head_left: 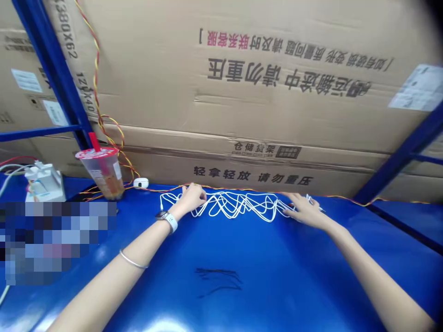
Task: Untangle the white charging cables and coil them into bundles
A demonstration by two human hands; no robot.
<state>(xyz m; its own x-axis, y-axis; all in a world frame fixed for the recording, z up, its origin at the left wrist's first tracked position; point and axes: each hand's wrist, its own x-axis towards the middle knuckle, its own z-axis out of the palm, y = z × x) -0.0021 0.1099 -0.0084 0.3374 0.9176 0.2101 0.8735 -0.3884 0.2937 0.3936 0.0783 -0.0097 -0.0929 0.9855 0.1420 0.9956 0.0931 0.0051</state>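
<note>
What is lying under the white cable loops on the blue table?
Through the loops of the white cable, the blue table shows. Where the left hand and right hand rest on the loops, the surface beneath is covered and cannot be seen.

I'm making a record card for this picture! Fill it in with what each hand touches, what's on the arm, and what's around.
Left hand: touching the tangled white cable
Right hand: touching the same cable at its other side
Left arm: watch with a white strap and thin metal bangle
Surface: blue table
Nearby: plastic cup with a red straw, twisted red-and-yellow wire
Behind: cardboard boxes with Chinese printing
</note>
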